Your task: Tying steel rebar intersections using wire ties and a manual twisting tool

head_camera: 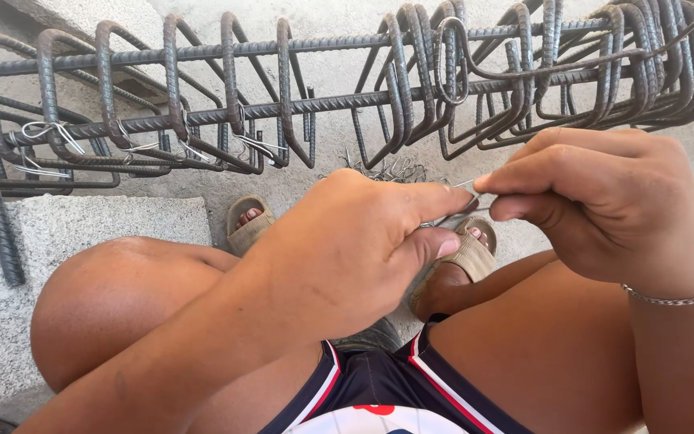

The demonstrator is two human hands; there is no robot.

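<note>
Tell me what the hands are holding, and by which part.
Both hands pinch thin tie wire. The left hand grips its near end between thumb and forefinger; the right hand pinches the other end by the fingertips. Nothing else is held.

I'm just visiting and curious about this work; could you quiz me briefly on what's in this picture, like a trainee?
1. True or false: both hands pinch one thin silver tie wire.
2. Which wrist wears the silver chain bracelet?
3. Multiple choice: the ribbed grey steel rebar cage lies A) on the lap, B) ahead of the knees, C) behind the person.

Key
1. True: left hand and right hand meet on it.
2. The right.
3. B; already-twisted wire ties show on its left part.
</note>
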